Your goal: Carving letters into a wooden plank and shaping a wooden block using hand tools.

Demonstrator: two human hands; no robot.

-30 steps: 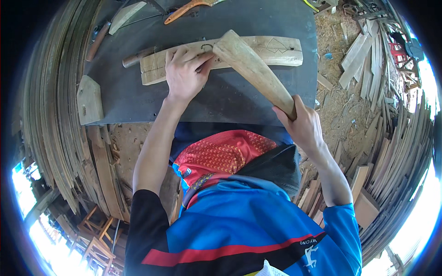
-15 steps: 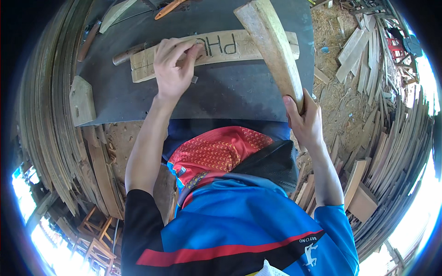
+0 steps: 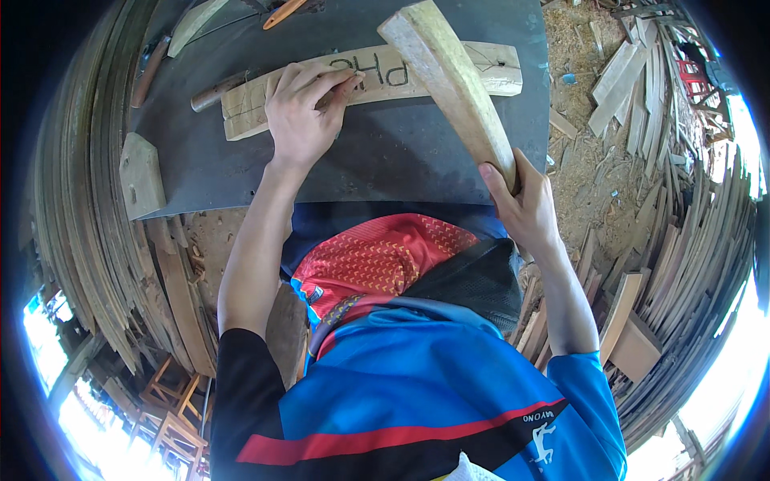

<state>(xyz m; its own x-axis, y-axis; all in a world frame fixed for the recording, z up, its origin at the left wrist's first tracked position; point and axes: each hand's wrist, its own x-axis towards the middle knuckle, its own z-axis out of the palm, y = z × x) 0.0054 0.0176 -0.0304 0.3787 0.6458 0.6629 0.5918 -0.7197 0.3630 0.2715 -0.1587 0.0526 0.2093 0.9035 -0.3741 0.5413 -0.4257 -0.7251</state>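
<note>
A pale wooden board with dark carved letters lies across the dark tabletop. Over its left half is my left hand, fingers curled and thumb and fingertips drawn together in a pinch. Whatever sits between those fingertips is hidden or too small to name. My right hand wraps round the lower end of a thick squared wooden bar. The bar slants up and to the left, its far end above the board, covering part of it from view. Whether bar and board touch, I cannot tell.
A round wooden handle pokes out by the board's left end. An orange handle, a brown handle and a wooden block lie on the dark tabletop. Stacked planks flank the left; loose boards lie right.
The wooden bar has shifted left with my right hand. My left hand's fingertips have moved slightly right along the board, and the hand has turned a little.
</note>
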